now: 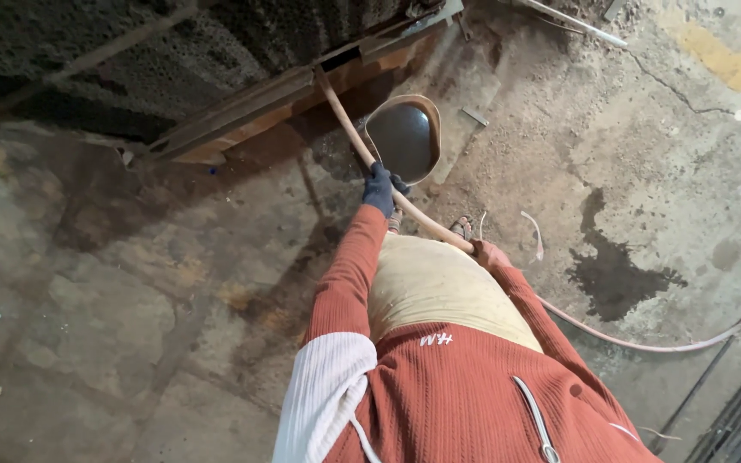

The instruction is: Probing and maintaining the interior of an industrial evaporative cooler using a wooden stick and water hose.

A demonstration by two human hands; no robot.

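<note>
A long, thin, pale tan hose (362,146) runs from under the dark metal frame (250,107) across the concrete floor (113,317), curving away toward its right edge. The left hand (380,189), in a dark blue glove, is closed around the hose beside a rounded basin (405,137) of dark liquid. The right hand (489,254) grips the hose lower down, mostly hidden by its red sleeve.
</note>
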